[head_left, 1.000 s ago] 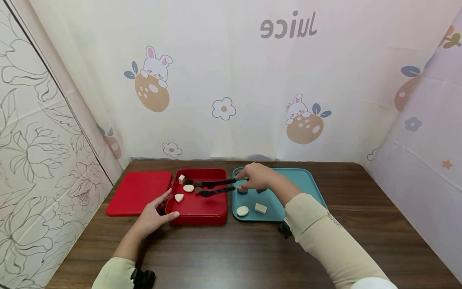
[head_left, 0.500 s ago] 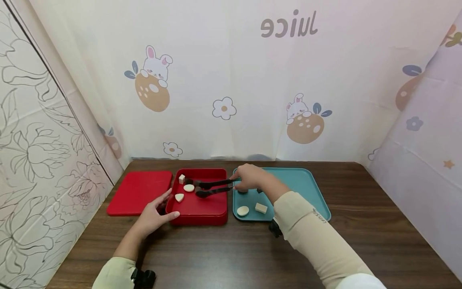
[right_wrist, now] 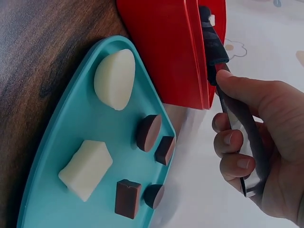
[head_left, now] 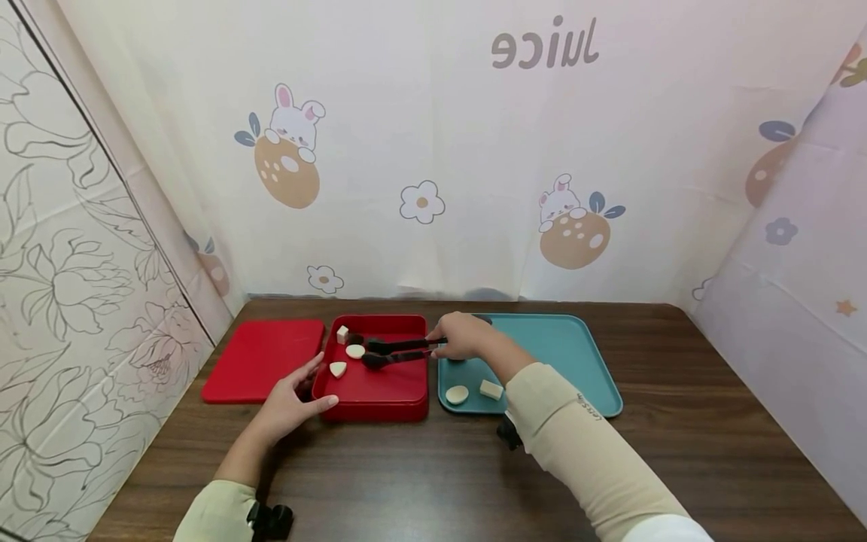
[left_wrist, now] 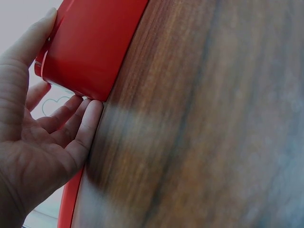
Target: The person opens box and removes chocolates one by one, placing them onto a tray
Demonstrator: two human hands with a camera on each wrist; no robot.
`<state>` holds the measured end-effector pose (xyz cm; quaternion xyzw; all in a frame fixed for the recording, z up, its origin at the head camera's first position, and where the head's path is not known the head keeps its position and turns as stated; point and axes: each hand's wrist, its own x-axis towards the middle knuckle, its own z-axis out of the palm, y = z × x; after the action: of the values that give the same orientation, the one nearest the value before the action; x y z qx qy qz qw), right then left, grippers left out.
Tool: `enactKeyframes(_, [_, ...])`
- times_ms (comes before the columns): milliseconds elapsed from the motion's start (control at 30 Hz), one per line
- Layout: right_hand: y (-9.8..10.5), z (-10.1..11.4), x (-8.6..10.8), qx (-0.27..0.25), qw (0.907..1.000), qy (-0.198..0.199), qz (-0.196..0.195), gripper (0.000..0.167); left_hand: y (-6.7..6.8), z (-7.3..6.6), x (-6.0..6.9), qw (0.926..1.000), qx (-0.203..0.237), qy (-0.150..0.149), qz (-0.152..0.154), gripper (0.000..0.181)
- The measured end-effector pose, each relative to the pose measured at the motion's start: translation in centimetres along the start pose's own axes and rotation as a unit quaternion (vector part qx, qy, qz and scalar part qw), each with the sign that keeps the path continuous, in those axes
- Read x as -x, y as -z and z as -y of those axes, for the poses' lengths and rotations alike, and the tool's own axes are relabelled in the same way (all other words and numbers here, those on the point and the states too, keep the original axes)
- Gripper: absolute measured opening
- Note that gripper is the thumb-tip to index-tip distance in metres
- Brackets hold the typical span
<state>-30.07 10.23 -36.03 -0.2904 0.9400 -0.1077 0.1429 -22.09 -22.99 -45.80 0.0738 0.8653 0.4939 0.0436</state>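
Observation:
My left hand [head_left: 287, 406] touches the near left corner of a red box [head_left: 372, 412], thumb on the front and fingers along the side. My right hand [head_left: 463, 336] grips black tongs [head_left: 406, 344] whose tips reach inside the box. By those tips lies a dark brown piece [head_left: 355, 340]; whether the tongs hold it I cannot tell. Also in the box are a white cube [head_left: 342, 334], a white oval piece [head_left: 355, 351] and a white rounded-triangle piece [head_left: 337, 369]. In the right wrist view, thumb and curled fingers wrap the metal tong handle.
A teal tray [head_left: 562, 369] stands right of the box. On it are a white oval piece [right_wrist: 115, 80], a white block [right_wrist: 86, 168] and several brown pieces, one a brown rectangle [right_wrist: 127, 198]. A flat red lid [head_left: 264, 361] lies on the left.
My right hand has shifted a little left with the tongs, and their tips sit slightly further left in the box. My left hand has stayed at the box corner.

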Motion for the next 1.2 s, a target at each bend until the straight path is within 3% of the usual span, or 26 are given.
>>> enactKeyframes(200, [0.0, -0.1, 0.4, 0.028, 0.9993, 0.022, -0.009, 0.036, 0.0, 0.4, -0.2, 1.0000, 0.002, -0.004, 0.001, 0.086])
enactKeyframes(600, [-0.3, -0.3, 0.9, 0.028, 0.9989, 0.034, -0.016, 0.036, 0.0, 0.2, 0.0, 1.0000, -0.002, -0.006, -0.001, 0.086])
enactKeyframes(1200, [-1.2, -1.5, 2.5, -0.031, 0.9956, 0.069, -0.056, 0.035, 0.0, 0.1, 0.0, 1.0000, -0.003, -0.009, -0.003, 0.086])
